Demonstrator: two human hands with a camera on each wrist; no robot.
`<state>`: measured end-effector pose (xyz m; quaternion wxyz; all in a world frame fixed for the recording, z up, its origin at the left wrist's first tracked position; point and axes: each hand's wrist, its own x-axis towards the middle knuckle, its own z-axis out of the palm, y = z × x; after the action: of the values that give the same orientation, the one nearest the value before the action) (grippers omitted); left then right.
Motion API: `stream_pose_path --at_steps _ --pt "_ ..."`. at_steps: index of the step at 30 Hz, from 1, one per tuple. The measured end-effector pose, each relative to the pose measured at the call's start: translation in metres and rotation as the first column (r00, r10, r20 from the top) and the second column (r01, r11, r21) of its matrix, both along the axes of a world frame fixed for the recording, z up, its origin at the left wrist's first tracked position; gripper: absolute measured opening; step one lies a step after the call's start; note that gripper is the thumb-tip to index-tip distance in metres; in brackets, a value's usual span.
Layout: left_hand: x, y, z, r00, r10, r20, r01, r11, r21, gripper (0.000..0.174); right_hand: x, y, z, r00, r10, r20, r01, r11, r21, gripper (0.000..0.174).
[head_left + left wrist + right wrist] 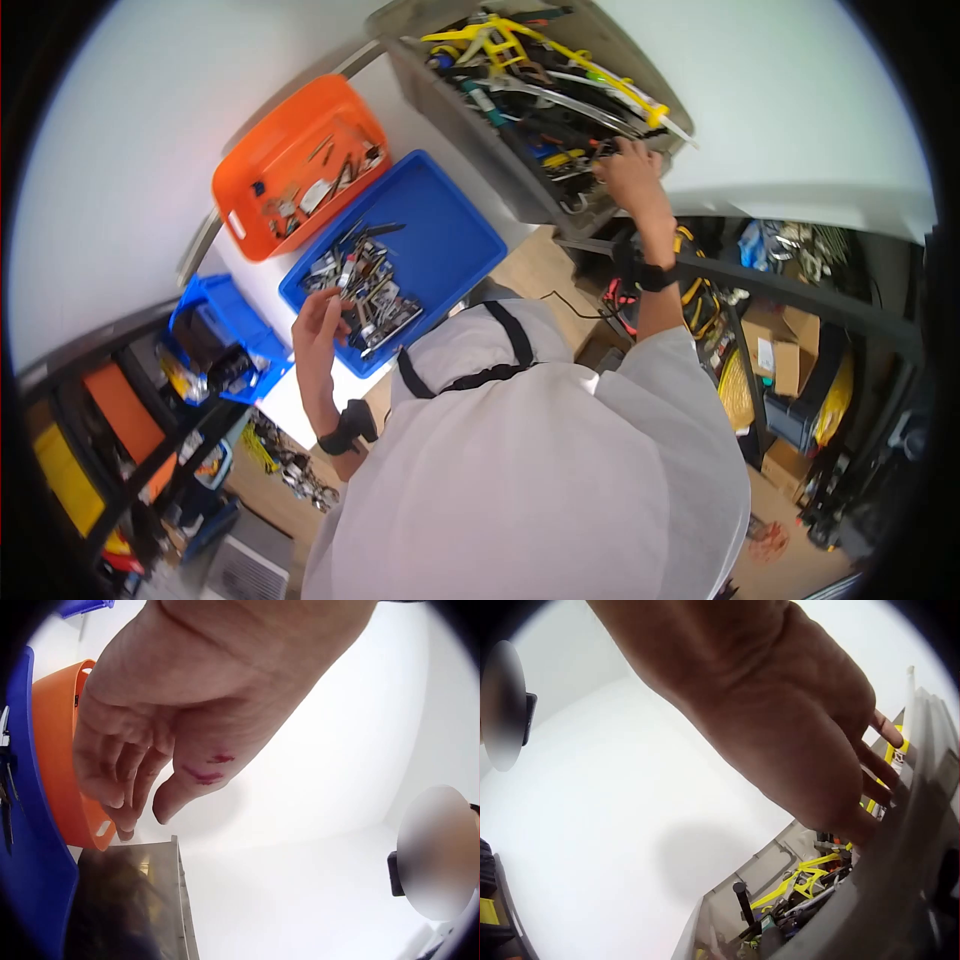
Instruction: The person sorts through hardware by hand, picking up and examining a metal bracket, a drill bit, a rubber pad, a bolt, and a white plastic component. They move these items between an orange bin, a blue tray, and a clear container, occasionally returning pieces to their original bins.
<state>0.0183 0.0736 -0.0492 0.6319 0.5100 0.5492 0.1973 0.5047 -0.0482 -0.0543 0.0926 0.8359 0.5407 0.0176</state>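
My left hand point(318, 325) hovers at the near left edge of the blue tray point(455, 235), fingers loosely bent and holding nothing. Close by it in the tray is a heap of small metal parts point(375, 290). My right hand point(632, 178) reaches down into the right end of the grey bin point(520, 185). Its fingers point(877, 769) are spread and a little bent, near a dark item point(606, 149) and a yellow-handled tool point(563, 158). The bin's wall hides part of the thumb side in the right wrist view, so I cannot tell whether anything is pinched there.
An orange bin point(235, 170) with scattered small parts stands beside the blue tray. A yellow frame-shaped tool point(500, 42) lies atop the grey bin's jumble. Shelving with a dark rail point(800, 295) runs along the right. A blue box point(235, 310) stands at the left.
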Motion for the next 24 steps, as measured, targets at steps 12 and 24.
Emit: stream_pose_path --at_steps 12,24 --pt "-0.085 -0.002 -0.189 0.857 0.093 -0.506 -0.011 0.987 0.162 0.027 -0.021 -0.009 0.015 0.992 -0.035 -0.124 0.05 0.992 0.118 0.032" --pt "-0.08 0.021 -0.226 0.615 -0.154 -0.774 0.272 0.962 0.024 0.028 -0.049 -0.021 0.038 0.978 -0.008 -0.207 0.044 0.985 0.17 0.031"
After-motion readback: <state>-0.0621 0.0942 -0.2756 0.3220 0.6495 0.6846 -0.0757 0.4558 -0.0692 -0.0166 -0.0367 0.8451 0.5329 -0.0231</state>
